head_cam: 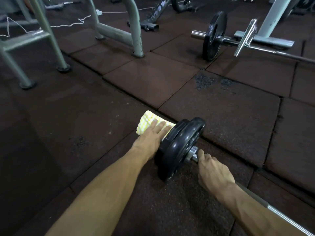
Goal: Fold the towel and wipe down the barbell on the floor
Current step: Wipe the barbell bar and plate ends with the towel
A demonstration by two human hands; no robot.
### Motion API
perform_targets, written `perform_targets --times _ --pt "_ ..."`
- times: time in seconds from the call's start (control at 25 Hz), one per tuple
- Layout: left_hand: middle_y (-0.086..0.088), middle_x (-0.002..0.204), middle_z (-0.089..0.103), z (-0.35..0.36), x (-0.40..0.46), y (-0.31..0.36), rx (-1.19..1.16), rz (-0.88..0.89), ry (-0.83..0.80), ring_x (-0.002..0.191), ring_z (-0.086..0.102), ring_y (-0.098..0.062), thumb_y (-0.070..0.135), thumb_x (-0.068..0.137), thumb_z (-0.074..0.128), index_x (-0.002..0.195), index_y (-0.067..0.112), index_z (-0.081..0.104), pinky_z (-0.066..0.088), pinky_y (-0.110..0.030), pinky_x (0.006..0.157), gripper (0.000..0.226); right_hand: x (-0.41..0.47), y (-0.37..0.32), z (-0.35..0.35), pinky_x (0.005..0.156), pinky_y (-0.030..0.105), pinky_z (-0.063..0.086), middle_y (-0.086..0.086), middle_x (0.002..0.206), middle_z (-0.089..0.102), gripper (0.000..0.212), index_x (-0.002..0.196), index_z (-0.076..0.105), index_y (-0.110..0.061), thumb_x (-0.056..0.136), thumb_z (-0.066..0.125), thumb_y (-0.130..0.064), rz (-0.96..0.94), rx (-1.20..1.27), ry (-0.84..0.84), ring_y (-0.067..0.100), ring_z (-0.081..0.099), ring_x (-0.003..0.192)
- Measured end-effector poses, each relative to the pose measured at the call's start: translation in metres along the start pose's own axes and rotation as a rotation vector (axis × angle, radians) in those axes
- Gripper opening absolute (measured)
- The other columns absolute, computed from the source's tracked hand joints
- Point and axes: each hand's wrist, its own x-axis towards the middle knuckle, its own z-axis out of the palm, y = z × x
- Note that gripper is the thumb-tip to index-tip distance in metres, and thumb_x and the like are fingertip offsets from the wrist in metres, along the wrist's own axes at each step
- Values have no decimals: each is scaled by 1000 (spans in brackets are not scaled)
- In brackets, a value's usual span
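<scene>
Kneeling-level view here, looking down at a dark reddish-brown rubber tile floor (pixel 221 120) in a gym. The steel barbell with stacked black round weight plates (pixel 179 147) lay on that floor, running from the middle of the shot off toward the bottom right corner. The left hand (pixel 150 137) was laid flat, fingers straight and spread a bit, pressing down on a folded yellow-and-white checked towel (pixel 146 122). That towel sat right at the outer end of the bar, tucked up against the far face of the plates; I couldn't tell whether it was wrapped round the sleeve or just lying over it. The right hand (pixel 213 172) was on the near side of the plates, fingers curled down around the shiny shaft just beside the collar, thumb on top. Further back was a second barbell with a single black plate (pixel 214 36), well apart, plus some grey-green tubular machine frames (pixel 117 33).
</scene>
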Motion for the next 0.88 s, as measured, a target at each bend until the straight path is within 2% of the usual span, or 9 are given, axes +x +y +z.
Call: perform_targets --times 0.08,0.16,0.32,0.4,0.48,0.64,0.72,0.8,0.88 --pt "8 159 -5 9 -6 -10 -36 31 13 146 -9 -20 -11 89 37 150 27 -5 32 -39 111 83 -4 -2 1 70 26 51 3 116 60 36 135 32 -6 100 37 -11 -2 -53 -10 17 62 102" --pt "9 159 -2 10 3 -26 20 7 -32 146 -7 -20 -8 89 44 148 33 -8 33 -39 111 89 1 -2 -5 65 29 49 4 109 64 22 118 43 -10 99 34 -8 12 -20 -47 20 68 95" --pt "4 160 4 2 8 -11 -33 -34 -29 147 1 -23 -8 92 35 151 26 7 28 -41 114 74 13 4 -15 72 36 48 12 107 64 23 114 49 -8 99 43 -24 45 147 -199 32 66 99" --pt "10 160 1 9 -3 -12 -62 16 -8 147 -2 -18 -14 87 35 151 28 5 32 -39 111 82 6 0 -17 70 34 50 7 109 63 22 119 46 -10 97 42 -15 75 91 -163 27 66 98" --pt "13 159 1 12 -11 -19 -93 39 16 147 -2 -14 -15 83 41 150 34 4 35 -39 109 91 -2 -3 -14 71 31 52 4 115 61 29 128 40 -11 98 42 -13 25 -22 -44 20 64 101" --pt "7 160 5 2 10 -14 -150 -119 -7 147 -3 -18 -11 87 38 150 34 13 26 -38 114 82 -8 -5 -18 64 27 48 3 111 61 23 119 43 -10 99 33 -3 -41 -171 -50 17 67 94" --pt "3 159 17 -4 12 -6 -146 -83 -16 146 6 -21 -5 88 41 149 31 23 26 -37 114 73 -4 -4 -19 64 27 48 3 112 62 24 120 44 -9 100 32 -4 -13 -176 -71 18 68 94" --pt "-2 148 41 -8 6 -11 -323 -86 56 139 32 -24 6 84 46 140 32 43 30 -31 109 63 0 -3 -17 65 28 48 4 113 63 25 123 44 -8 100 35 -5 3 -137 -82 20 68 96" --pt "-7 124 63 -25 3 -10 -657 -324 244 118 55 -28 12 78 49 126 32 58 42 -27 97 52 0 1 -11 67 29 49 5 116 61 32 133 38 -6 100 38 -8 -6 -105 -63 20 67 98"
